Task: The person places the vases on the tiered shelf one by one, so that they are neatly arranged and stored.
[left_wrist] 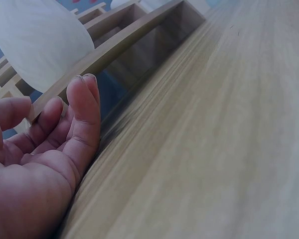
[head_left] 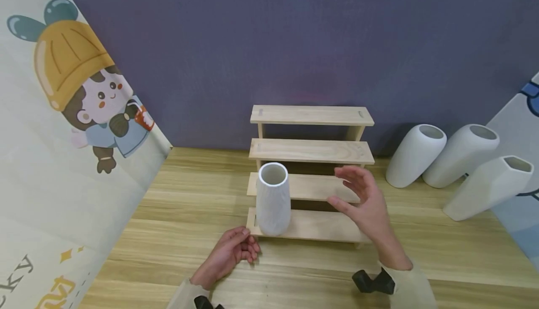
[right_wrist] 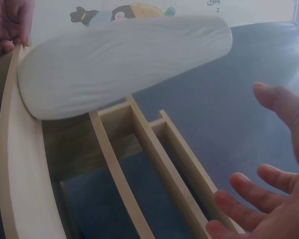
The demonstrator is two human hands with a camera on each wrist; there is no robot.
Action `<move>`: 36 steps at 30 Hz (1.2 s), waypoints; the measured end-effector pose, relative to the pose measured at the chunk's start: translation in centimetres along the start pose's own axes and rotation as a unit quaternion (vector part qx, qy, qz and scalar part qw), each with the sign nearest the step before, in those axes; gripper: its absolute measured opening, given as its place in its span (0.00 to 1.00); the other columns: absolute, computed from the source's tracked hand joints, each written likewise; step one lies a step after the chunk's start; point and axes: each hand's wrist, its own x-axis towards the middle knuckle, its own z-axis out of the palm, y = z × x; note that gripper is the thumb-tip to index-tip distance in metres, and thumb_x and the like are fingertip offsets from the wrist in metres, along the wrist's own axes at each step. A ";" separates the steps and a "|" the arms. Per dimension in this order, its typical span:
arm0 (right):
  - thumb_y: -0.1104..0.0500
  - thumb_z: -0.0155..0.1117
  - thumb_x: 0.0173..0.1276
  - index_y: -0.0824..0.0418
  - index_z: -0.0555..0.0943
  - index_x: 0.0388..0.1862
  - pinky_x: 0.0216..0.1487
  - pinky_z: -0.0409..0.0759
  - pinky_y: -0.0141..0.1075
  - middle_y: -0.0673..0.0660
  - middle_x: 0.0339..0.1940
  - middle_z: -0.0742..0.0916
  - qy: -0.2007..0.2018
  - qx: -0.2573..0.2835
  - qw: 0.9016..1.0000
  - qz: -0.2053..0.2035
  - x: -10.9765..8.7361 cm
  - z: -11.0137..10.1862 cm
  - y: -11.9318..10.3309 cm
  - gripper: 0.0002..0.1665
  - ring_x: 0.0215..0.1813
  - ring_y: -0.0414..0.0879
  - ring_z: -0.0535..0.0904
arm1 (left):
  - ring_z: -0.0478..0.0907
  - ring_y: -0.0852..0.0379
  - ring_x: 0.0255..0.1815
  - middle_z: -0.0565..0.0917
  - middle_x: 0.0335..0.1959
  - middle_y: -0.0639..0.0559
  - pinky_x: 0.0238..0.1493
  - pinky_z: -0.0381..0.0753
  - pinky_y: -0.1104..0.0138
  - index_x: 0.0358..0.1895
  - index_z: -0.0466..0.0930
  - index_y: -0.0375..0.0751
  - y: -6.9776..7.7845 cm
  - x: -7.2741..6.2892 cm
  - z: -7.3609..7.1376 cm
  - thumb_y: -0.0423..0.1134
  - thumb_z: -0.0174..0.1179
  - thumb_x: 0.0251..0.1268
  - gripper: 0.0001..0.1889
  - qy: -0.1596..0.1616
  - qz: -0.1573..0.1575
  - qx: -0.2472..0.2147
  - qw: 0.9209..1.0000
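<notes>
A white vase (head_left: 273, 206) stands upright near the left end of the lowest step of a wooden tiered stand (head_left: 324, 224). At that step's left corner, my left hand (head_left: 233, 251) pinches the board's end between thumb and curled fingers, low over the table. In the left wrist view, its fingertips (left_wrist: 82, 99) stick up just beside the board's front edge. My right hand (head_left: 364, 206) hovers over the right side of the lower steps, holding nothing. Its thumb and fingers are spread apart, facing the vase across a gap.
To the right of the stand are two rounded white vases (head_left: 414, 157) (head_left: 461, 157) and an angular white vase (head_left: 488, 187). Behind the stand rises a dark blue panel (head_left: 269, 56). A white panel with a cartoon figure (head_left: 97, 89) borders the wood-grain table (head_left: 168, 220) on the left.
</notes>
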 end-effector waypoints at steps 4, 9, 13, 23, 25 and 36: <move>0.79 0.71 0.53 0.71 0.68 0.64 0.63 0.75 0.22 0.48 0.57 0.84 0.021 -0.005 1.000 0.020 0.0 -1.0 -0.2 0.39 0.62 0.34 0.79 | 0.85 0.64 0.34 0.88 0.35 0.54 0.35 0.85 0.74 0.39 0.77 0.44 0.0 0.0 0.0 0.40 0.37 0.84 0.17 -0.002 0.000 -0.001 1.000; 0.79 0.70 0.55 0.70 0.70 0.63 0.62 0.75 0.21 0.46 0.55 0.84 0.049 -0.019 0.998 0.037 0.1 -2.5 -0.3 0.36 0.60 0.34 0.79 | 0.85 0.64 0.34 0.88 0.36 0.54 0.35 0.86 0.73 0.40 0.77 0.43 0.0 0.0 0.0 0.40 0.37 0.84 0.17 -0.005 -0.001 -0.002 1.000; 0.79 0.69 0.56 0.67 0.70 0.64 0.60 0.75 0.21 0.46 0.55 0.85 0.067 -0.020 0.997 0.042 0.2 -3.6 -0.2 0.36 0.59 0.35 0.79 | 0.85 0.64 0.34 0.88 0.36 0.54 0.34 0.86 0.73 0.40 0.76 0.43 0.1 -0.1 0.1 0.40 0.37 0.84 0.17 -0.002 -0.002 -0.001 1.000; 0.83 0.68 0.53 0.66 0.72 0.62 0.58 0.76 0.21 0.44 0.52 0.85 0.131 -0.035 0.990 0.040 0.6 -5.8 0.0 0.37 0.56 0.35 0.81 | 0.85 0.63 0.34 0.88 0.35 0.54 0.35 0.86 0.73 0.40 0.76 0.43 0.1 -0.2 0.2 0.40 0.37 0.84 0.17 0.001 -0.003 -0.002 1.000; 0.82 0.68 0.53 0.64 0.73 0.62 0.58 0.75 0.20 0.43 0.52 0.85 0.145 -0.045 0.987 0.053 0.7 -6.3 0.0 0.37 0.56 0.34 0.81 | 0.85 0.63 0.34 0.88 0.35 0.54 0.35 0.86 0.73 0.40 0.76 0.43 0.1 -0.2 0.2 0.40 0.37 0.84 0.17 0.002 -0.003 -0.002 1.000; 0.73 0.75 0.55 0.55 0.74 0.63 0.53 0.74 0.16 0.36 0.51 0.83 0.219 -0.151 0.960 0.085 0.6 -9.7 0.6 0.38 0.56 0.30 0.78 | 0.85 0.63 0.34 0.88 0.36 0.53 0.35 0.86 0.73 0.40 0.76 0.42 0.2 -0.4 0.6 0.40 0.38 0.84 0.16 0.005 -0.002 -0.004 1.000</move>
